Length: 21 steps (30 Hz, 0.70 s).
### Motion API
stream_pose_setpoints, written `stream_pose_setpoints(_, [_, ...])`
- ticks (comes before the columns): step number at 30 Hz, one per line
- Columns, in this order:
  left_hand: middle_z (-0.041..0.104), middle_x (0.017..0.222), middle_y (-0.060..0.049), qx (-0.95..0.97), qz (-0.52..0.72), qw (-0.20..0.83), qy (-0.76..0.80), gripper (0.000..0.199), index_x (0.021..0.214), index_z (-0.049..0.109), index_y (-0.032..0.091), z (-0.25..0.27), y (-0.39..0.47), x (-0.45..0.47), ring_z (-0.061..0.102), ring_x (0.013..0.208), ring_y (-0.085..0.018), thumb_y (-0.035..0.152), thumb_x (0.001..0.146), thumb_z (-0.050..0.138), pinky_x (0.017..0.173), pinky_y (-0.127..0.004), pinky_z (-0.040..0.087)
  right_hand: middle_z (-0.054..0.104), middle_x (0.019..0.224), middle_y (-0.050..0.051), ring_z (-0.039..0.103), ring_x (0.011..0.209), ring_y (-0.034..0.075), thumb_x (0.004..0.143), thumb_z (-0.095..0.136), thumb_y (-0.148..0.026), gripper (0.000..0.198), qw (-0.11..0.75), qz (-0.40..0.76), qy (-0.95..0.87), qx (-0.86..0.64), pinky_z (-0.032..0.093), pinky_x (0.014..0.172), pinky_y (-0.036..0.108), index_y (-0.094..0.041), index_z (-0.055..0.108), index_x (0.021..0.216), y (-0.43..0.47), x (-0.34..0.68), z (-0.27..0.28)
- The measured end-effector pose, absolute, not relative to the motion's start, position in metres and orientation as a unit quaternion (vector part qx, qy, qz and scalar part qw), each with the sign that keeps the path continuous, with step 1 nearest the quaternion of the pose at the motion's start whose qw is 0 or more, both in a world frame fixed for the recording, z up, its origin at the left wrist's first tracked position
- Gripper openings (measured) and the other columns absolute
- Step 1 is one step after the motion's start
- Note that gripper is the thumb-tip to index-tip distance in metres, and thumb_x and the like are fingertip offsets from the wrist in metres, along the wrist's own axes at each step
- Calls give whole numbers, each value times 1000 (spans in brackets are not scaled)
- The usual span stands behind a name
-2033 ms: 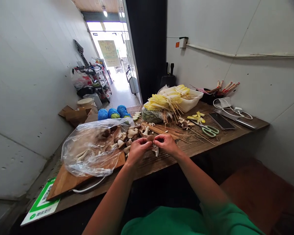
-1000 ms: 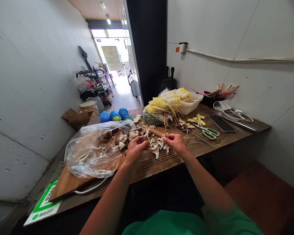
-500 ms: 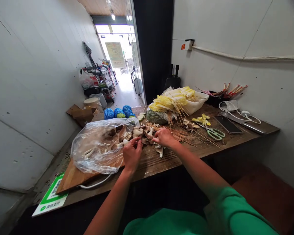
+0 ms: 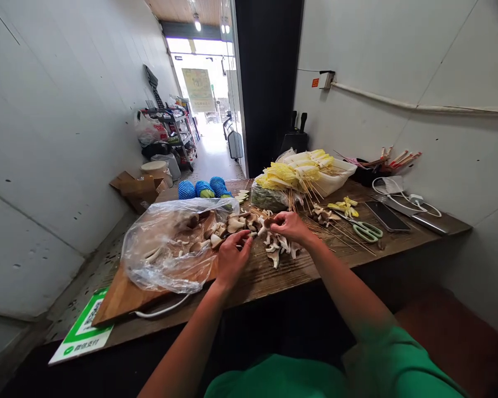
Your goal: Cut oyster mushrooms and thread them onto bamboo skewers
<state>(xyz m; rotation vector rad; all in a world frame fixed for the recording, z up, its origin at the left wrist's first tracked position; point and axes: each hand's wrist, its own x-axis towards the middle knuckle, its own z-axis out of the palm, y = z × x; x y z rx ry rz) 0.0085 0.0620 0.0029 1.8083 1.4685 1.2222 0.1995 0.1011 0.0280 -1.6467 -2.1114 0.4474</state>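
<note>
First inspector: Head view. Report on your right grip and what it has.

Second inspector: Your right hand (image 4: 289,225) has thumb and fingertips pinched together on a brown mushroom piece (image 4: 268,222), raised just above the surface (image 4: 249,284), about midway along its near edge.

First inspector: And your left?

Second inspector: Your left hand (image 4: 233,251) is just beside it, fingers curled toward the thumb at a pale scrap; whether that grip is clamped on the scrap, you cannot be told from here.

First inspector: Surroundings?

Second inspector: Pale mushroom strips (image 4: 275,257) lie below your right hand, toward the near edge. A mushroom heap (image 4: 235,223) lies beyond your left fingers, beside the plastic bag (image 4: 166,251) at the surface's left end. Scissors (image 4: 358,225) lie toward its right end.

First inspector: Your handling advice?

Second inspector: In judgement, the flesh will bruise easily, so pinch lightly at the firmer stem. Work low over the strips, and leave space between them and the heap.
</note>
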Motion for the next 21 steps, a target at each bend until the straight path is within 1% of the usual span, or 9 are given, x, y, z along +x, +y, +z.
stream_pose_setpoints(2, [70, 86, -6, 670, 437, 283, 529, 33, 98, 67, 18, 8, 64, 13, 63, 73, -17, 39, 72, 61, 68, -28, 48, 67, 72, 0, 58, 64, 11, 76, 51, -31, 25, 215, 209, -779, -551, 39, 55, 18, -13, 69, 81, 98, 206, 32])
stream_pose_setpoints(4, [70, 80, -6, 666, 413, 329, 527, 35, 93, 69, 17, 12, 65, 18, 62, 70, -17, 41, 68, 64, 64, -27, 47, 64, 66, -2, 56, 60, 10, 72, 56, -29, 20, 229, 260, -791, -505, 38, 53, 17, -13, 69, 74, 93, 208, 34])
stream_pose_setpoints(7, [70, 75, -6, 630, 402, 417, 518, 34, 83, 71, 15, 15, 65, 24, 62, 67, -17, 43, 64, 68, 62, -26, 47, 63, 64, -1, 54, 59, 10, 70, 58, -27, 18, 287, 328, -769, -467, 38, 52, 18, -12, 67, 72, 85, 204, 32])
stream_pose_setpoints(10, [69, 74, -6, 551, 446, 497, 500, 38, 83, 70, 13, 17, 64, 28, 61, 64, -15, 44, 60, 71, 63, -27, 49, 64, 69, 1, 55, 61, 11, 70, 61, -31, 22, 366, 380, -710, -466, 41, 54, 19, -11, 67, 78, 78, 198, 24])
stream_pose_setpoints(13, [69, 73, -6, 519, 467, 508, 505, 38, 83, 70, 12, 18, 63, 34, 61, 61, -14, 42, 59, 72, 63, -26, 50, 64, 68, 2, 55, 60, 12, 70, 61, -34, 25, 414, 372, -675, -484, 41, 54, 20, -11, 67, 77, 72, 192, 16])
stream_pose_setpoints(15, [69, 72, -5, 526, 458, 506, 507, 36, 83, 70, 12, 17, 63, 37, 60, 60, -13, 40, 60, 72, 61, -26, 50, 65, 67, 3, 56, 60, 12, 71, 60, -32, 22, 435, 349, -658, -506, 41, 55, 21, -11, 68, 75, 69, 191, 13])
stream_pose_setpoints(18, [68, 71, -5, 543, 457, 503, 493, 34, 81, 69, 12, 13, 63, 41, 61, 62, -15, 39, 61, 71, 63, -27, 50, 66, 68, 3, 57, 61, 13, 70, 58, -26, 19, 445, 345, -648, -513, 41, 57, 22, -11, 69, 76, 66, 193, 12])
stream_pose_setpoints(21, [67, 69, -4, 569, 451, 487, 485, 29, 79, 68, 13, 10, 63, 43, 60, 62, -14, 37, 63, 68, 61, -25, 48, 66, 66, 3, 56, 59, 12, 69, 57, -24, 19, 445, 351, -648, -508, 40, 54, 21, -10, 69, 75, 62, 195, 11])
